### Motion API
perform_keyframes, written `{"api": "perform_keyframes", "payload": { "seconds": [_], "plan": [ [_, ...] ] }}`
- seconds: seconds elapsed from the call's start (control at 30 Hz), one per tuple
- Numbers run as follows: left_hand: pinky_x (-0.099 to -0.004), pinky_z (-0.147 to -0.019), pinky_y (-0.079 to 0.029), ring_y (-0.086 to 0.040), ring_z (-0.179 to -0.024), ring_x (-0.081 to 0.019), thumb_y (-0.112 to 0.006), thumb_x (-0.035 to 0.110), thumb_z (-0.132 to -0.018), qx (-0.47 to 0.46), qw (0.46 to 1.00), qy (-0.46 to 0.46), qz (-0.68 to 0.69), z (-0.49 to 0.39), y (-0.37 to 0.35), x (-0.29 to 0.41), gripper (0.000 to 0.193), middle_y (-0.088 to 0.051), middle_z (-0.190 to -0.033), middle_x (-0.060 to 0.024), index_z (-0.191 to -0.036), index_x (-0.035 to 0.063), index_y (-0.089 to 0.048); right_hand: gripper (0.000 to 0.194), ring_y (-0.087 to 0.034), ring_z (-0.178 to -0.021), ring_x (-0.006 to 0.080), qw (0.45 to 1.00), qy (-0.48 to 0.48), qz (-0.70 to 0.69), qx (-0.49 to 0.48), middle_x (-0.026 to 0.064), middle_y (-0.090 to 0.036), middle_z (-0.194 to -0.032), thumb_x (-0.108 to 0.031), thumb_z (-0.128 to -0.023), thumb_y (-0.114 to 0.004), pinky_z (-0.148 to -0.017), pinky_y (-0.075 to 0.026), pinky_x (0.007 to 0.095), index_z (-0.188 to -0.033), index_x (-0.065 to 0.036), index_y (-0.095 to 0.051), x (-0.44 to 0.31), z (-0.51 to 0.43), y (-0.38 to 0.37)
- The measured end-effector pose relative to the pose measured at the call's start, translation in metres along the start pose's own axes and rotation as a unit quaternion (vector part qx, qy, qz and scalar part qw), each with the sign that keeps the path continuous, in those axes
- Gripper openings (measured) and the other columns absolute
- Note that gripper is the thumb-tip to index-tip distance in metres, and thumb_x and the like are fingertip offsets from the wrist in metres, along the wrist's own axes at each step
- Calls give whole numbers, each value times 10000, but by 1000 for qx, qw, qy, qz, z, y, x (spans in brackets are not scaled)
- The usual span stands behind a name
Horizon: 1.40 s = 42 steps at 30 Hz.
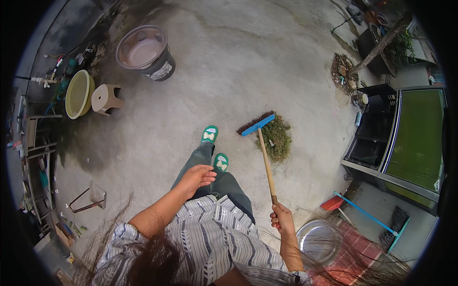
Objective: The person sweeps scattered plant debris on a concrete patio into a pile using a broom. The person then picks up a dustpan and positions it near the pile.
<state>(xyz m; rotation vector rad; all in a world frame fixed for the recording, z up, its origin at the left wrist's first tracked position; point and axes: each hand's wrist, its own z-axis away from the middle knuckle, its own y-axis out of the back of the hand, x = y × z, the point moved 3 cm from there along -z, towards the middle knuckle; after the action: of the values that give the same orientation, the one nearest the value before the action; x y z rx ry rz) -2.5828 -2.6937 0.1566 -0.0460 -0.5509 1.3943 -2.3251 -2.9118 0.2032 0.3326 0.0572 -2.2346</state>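
Note:
My right hand (282,218) is closed around the end of the wooden handle of a push broom (266,161). The broom's blue head (258,124) with dark reddish bristles lies at the upper left edge of a pile of cut grass (278,141) on the concrete floor. My left hand (199,177) hangs in front of my legs with its fingers loosely curled and apart, and nothing shows in it. Below it are my feet in green slippers (209,135).
A large plastic tub (143,48), a yellow basin (79,94) and a beige stool (106,99) stand at the upper left. At right are a glass-fronted cabinet (413,139), a red dustpan (332,202), another broom (395,228) and a metal basin (319,241).

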Motion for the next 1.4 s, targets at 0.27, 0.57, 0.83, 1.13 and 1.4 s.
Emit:
{"api": "perform_keyframes", "payload": {
  "seconds": [0.27,0.57,0.83,1.13,1.4],
  "plan": [
    [-253,-758,-457,-570,-854,-150,-454,206,-890,4,999,-17,35,32,-8,-61,221,-590,-943,-76,-1032,45,-510,184,-285,-361,29,995,12,3,-102,-33,-402,-555,-152,-859,-517,-314,-247,192,-1042,-132,-504,32,31,-15],
    [-241,-727,-457,-566,-828,-132,-465,218,-883,62,992,-75,80,86,15,-100,243,-590,-932,-63,-1043,42,-515,93,-286,-364,9,976,-70,-29,-202,-41,-417,-562,-178,-843,-555,-322,-229,163,-886,-132,-487,28,-102,-121],
    [-236,-713,-456,-565,-818,-127,-472,228,-881,75,979,-114,148,113,62,-121,261,-593,-938,-67,-1051,35,-515,82,-296,-378,25,988,-75,68,-114,-15,-442,-581,-201,-853,-538,-330,-249,179,-880,-150,-480,59,-79,-41],
    [-251,-752,-461,-573,-883,-158,-456,200,-896,106,954,-146,239,176,194,-179,234,-592,-976,-86,-1059,39,-505,88,-297,-365,32,982,43,182,-15,-27,-396,-556,-170,-851,-507,-330,-261,186,-821,-138,-431,105,10,-126],
    [-256,-729,-460,-577,-825,-142,-464,223,-887,191,904,-200,327,250,336,-243,237,-610,-940,-81,-1044,53,-515,87,-333,-371,18,984,-43,47,-168,-49,-409,-562,-160,-845,-531,-339,-290,178,-908,-121,-486,164,45,-261]
  ]
}}
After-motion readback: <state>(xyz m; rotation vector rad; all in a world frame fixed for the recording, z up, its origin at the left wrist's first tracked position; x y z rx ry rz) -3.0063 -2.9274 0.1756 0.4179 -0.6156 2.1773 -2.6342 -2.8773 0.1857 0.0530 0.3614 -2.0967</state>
